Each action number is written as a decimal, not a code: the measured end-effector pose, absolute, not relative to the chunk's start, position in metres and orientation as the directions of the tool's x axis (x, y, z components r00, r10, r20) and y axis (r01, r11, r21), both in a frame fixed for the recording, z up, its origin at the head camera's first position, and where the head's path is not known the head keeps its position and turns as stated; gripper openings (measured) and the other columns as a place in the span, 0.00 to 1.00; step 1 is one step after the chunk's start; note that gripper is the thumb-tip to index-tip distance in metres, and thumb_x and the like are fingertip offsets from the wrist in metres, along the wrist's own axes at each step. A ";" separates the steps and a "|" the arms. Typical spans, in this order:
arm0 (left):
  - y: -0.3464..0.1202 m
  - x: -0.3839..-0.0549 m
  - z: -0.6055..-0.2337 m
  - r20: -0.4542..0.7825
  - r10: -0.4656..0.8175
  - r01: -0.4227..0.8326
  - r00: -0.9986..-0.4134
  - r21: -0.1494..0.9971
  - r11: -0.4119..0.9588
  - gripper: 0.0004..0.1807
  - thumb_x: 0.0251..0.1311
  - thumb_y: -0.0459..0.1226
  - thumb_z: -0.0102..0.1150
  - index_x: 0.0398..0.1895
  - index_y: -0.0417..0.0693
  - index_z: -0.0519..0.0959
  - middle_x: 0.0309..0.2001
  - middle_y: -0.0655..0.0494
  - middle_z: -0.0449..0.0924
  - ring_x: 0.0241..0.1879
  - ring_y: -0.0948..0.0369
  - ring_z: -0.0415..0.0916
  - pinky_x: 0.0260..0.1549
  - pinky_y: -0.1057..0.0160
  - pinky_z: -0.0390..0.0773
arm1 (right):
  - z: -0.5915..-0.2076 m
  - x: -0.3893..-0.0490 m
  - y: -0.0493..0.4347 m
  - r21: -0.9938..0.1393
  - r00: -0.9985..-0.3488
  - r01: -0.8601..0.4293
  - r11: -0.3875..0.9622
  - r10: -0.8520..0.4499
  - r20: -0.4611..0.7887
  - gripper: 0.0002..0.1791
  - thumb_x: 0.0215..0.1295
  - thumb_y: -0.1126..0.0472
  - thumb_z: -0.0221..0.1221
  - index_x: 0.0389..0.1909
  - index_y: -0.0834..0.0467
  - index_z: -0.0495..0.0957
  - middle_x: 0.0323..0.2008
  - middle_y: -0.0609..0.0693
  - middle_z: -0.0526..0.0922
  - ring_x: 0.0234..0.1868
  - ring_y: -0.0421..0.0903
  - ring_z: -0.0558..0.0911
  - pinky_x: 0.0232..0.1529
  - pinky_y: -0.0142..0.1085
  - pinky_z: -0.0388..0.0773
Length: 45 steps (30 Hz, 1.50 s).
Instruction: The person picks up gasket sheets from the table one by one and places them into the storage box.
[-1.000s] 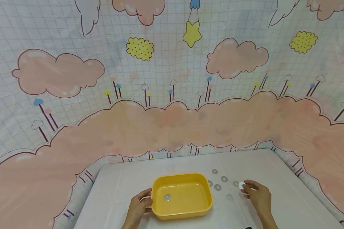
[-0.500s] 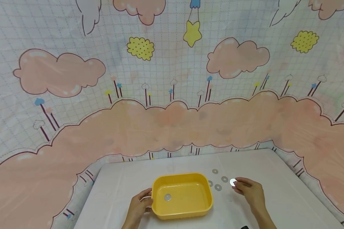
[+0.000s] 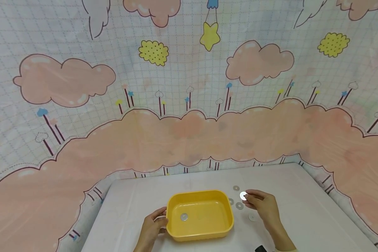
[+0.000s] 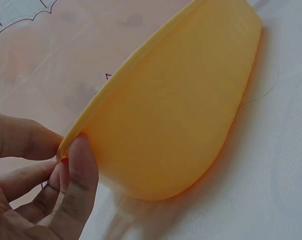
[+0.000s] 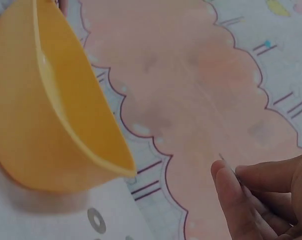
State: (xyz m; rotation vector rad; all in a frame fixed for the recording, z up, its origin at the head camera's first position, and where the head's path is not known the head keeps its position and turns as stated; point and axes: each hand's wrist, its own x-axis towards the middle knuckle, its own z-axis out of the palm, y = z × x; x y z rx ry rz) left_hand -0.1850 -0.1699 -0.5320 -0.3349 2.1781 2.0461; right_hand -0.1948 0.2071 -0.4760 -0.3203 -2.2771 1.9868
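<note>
A yellow plastic bin (image 3: 200,235) stands on the white table, with one metal washer (image 3: 184,217) lying inside toward its left. My left hand (image 3: 152,224) grips the bin's left rim; in the left wrist view, its fingers (image 4: 82,175) pinch the rim's end. Right of the bin, my right hand (image 3: 264,206) pinches a bright washer (image 3: 243,195) between thumb and fingertips. The right wrist view shows that held washer (image 5: 223,159) edge-on, mostly hidden by the fingers. Several loose washers (image 3: 239,205) lie flat between the bin and my right hand.
A pale washer (image 3: 252,217) lies closer to me, beside my right wrist. The white tabletop (image 3: 138,196) meets a cloud-patterned cloth (image 3: 176,140) at its back and sides. Something small and black (image 3: 260,249) shows at the bottom edge.
My right hand has moved left toward the bin and slightly away from me, still pinching a washer. Washers that lay in its path are out of sight now. My left hand and the bin stay put.
</note>
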 end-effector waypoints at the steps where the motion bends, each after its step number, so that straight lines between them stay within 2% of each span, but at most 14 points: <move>1: -0.170 -0.185 -0.532 -0.248 -0.068 -0.252 -0.966 0.966 0.053 0.31 0.56 0.27 0.57 0.66 0.31 0.68 0.52 0.45 0.71 0.40 0.58 0.78 0.29 0.63 0.83 | -0.475 -0.196 0.204 -0.988 -0.974 0.088 0.123 0.219 -0.059 0.16 0.66 0.68 0.59 0.52 0.70 0.78 0.40 0.58 0.87 0.33 0.43 0.88 0.38 0.30 0.86; 10: -0.173 -0.190 -0.537 -0.249 -0.067 -0.253 -0.966 0.966 0.054 0.31 0.57 0.26 0.58 0.67 0.30 0.67 0.53 0.44 0.70 0.41 0.58 0.77 0.28 0.62 0.83 | -0.473 -0.203 0.177 -0.995 -0.983 0.059 0.087 0.178 -0.042 0.16 0.64 0.71 0.60 0.52 0.71 0.79 0.41 0.59 0.86 0.33 0.45 0.88 0.36 0.31 0.86; 20: -0.174 -0.193 -0.537 -0.254 -0.064 -0.257 -0.965 0.965 0.053 0.31 0.57 0.26 0.57 0.66 0.30 0.67 0.53 0.44 0.71 0.40 0.58 0.78 0.28 0.63 0.83 | -0.480 -0.213 0.143 -0.998 -0.991 0.040 0.040 0.131 -0.034 0.11 0.62 0.72 0.61 0.45 0.70 0.82 0.38 0.59 0.85 0.32 0.47 0.87 0.34 0.32 0.86; 31: -0.173 -0.193 -0.535 -0.254 -0.063 -0.257 -0.965 0.965 0.053 0.31 0.56 0.27 0.58 0.65 0.31 0.68 0.51 0.46 0.71 0.40 0.58 0.78 0.29 0.63 0.83 | -0.487 -0.219 0.115 -0.997 -0.992 0.079 0.006 0.099 -0.078 0.13 0.63 0.71 0.61 0.47 0.71 0.81 0.36 0.58 0.86 0.31 0.48 0.87 0.33 0.36 0.87; 45: -0.173 -0.195 -0.534 -0.246 -0.063 -0.249 -0.967 0.967 0.050 0.31 0.56 0.27 0.59 0.66 0.31 0.68 0.51 0.47 0.72 0.39 0.58 0.78 0.29 0.63 0.83 | -0.497 -0.226 0.091 -0.996 -0.997 0.072 -0.053 0.031 -0.074 0.15 0.61 0.72 0.61 0.48 0.75 0.78 0.33 0.56 0.86 0.30 0.45 0.87 0.33 0.35 0.87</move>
